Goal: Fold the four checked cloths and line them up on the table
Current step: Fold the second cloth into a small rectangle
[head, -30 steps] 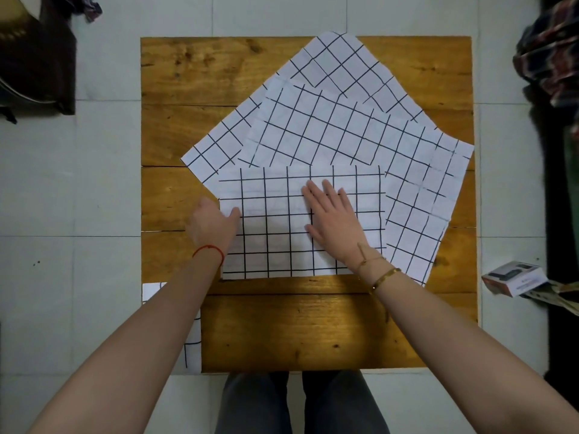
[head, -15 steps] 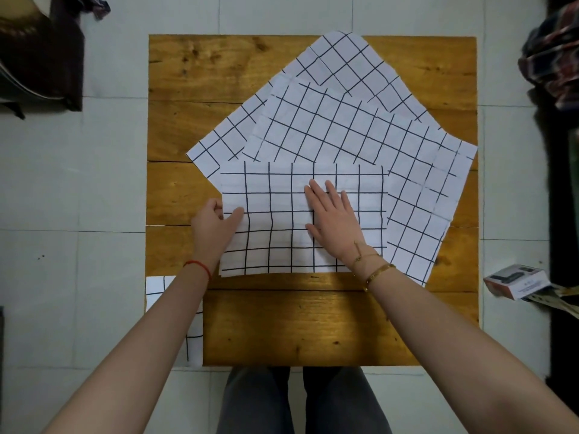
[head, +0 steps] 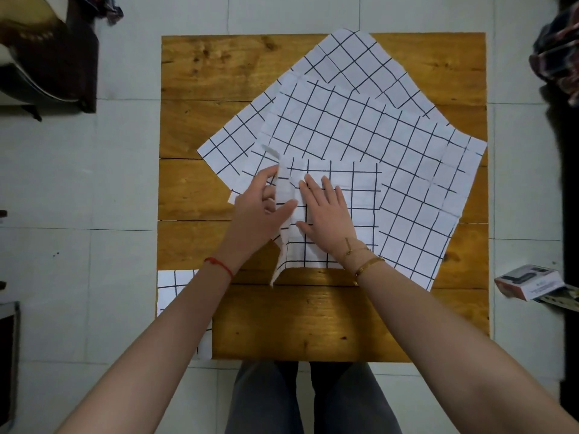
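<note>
A half-folded white checked cloth (head: 354,198) lies in the middle of the wooden table (head: 219,73). My left hand (head: 260,211) grips its left edge and lifts it over toward the right, so the flap stands up. My right hand (head: 326,214) lies flat on the cloth, fingers spread, holding it down. Two unfolded checked cloths lie behind it: one (head: 344,133) directly beneath, another (head: 347,64) turned diagonally at the back. A folded checked cloth (head: 175,292) sits at the table's near left corner, partly hidden by my left forearm.
A small cardboard box (head: 529,281) lies on the tiled floor to the right. Dark furniture (head: 47,57) stands at the far left, and plaid fabric (head: 560,57) at the far right. My legs are under the table's near edge.
My left hand took hold of the cloth's left edge and carried it rightward and up, forming a raised flap. My right hand stayed pressed on the cloth.
</note>
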`<control>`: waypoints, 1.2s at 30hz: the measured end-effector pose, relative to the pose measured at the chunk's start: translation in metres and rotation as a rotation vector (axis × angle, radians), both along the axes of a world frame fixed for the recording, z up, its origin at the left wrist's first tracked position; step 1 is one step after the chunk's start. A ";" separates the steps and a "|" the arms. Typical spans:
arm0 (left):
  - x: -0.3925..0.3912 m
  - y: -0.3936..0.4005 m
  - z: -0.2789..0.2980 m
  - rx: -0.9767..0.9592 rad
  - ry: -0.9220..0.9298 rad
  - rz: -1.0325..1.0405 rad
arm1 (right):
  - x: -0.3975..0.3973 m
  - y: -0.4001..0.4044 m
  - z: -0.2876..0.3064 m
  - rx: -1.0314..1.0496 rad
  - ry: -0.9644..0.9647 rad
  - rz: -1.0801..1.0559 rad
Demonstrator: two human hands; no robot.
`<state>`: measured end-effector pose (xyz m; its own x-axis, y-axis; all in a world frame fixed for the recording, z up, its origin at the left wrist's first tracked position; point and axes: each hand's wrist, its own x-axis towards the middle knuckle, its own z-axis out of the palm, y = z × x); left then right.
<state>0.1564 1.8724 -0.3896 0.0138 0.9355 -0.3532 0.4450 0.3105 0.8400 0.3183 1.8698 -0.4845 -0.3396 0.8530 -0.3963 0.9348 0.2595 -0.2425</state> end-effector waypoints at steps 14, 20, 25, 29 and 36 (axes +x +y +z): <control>0.097 0.003 -0.039 -0.072 -0.103 -0.217 | 0.076 0.003 0.043 -0.299 1.006 -1.314; 0.077 0.004 -0.048 0.073 -0.023 -0.151 | 0.096 0.007 0.025 -0.164 0.669 -1.133; 0.040 0.041 -0.065 0.138 0.233 -0.132 | 0.101 0.015 0.023 -0.098 0.579 -1.026; 0.032 0.070 -0.078 0.075 0.341 -0.335 | 0.102 0.024 0.024 -0.106 0.577 -0.975; 0.048 0.097 -0.080 -0.058 0.350 -0.505 | 0.103 0.031 0.023 -0.138 0.678 -0.910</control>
